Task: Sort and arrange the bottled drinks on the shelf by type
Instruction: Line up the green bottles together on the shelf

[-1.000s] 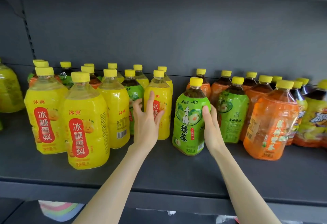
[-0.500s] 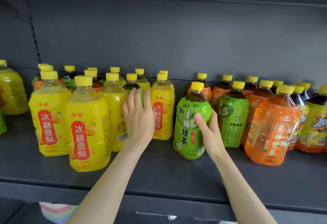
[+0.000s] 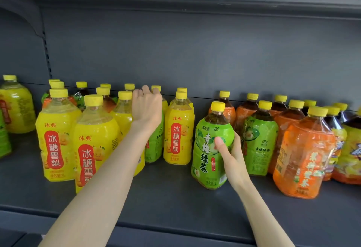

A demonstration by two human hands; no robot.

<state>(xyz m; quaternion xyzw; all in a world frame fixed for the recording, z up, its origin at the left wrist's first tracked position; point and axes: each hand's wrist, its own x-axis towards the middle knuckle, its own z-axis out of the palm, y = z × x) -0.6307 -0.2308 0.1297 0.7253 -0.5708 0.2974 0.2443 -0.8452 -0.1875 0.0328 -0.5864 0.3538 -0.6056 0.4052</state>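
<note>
On the shelf (image 3: 175, 198), pear drink bottles (image 3: 56, 141) stand left, jasmine tea bottles (image 3: 304, 159) right, a green tea bottle (image 3: 210, 161) between them at the front; more bottles stand behind.

Yellow-label bottles (image 3: 58, 141): about six visible; green-label bottles (image 3: 213, 149): at least three; orange-label bottles (image 3: 304, 161): several; hands (image 3: 146, 108): two.

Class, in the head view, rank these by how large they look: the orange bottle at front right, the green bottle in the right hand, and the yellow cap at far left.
1. Orange bottle and green bottle: they look alike in size, so I leave them unranked.
2. Yellow cap, plainly the smallest.
</note>
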